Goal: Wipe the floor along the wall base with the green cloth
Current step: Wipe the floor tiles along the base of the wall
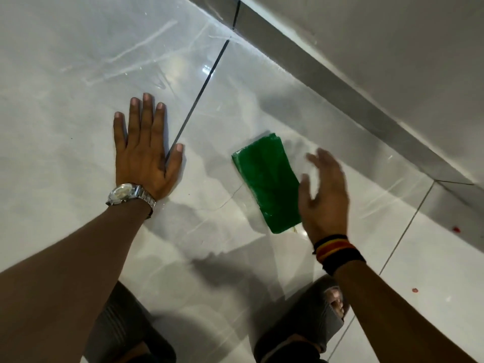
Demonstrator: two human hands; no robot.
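Observation:
A folded green cloth [265, 180] lies flat on the glossy white tiled floor [78, 61], a short way out from the grey wall base [340, 90] that runs diagonally from top centre to the right edge. My left hand [146, 148], with a silver watch on the wrist, is pressed flat on the floor, fingers spread, left of a dark grout line. My right hand [323, 192] is blurred, fingers apart, just right of the cloth and over its right edge, holding nothing. A striped band circles that wrist.
My two feet in grey slippers [314, 323] stand at the bottom of the view. Small red specks [455, 229] dot the tiles at the right near the wall base. Streaks and scuffs mark the tiles at the upper left.

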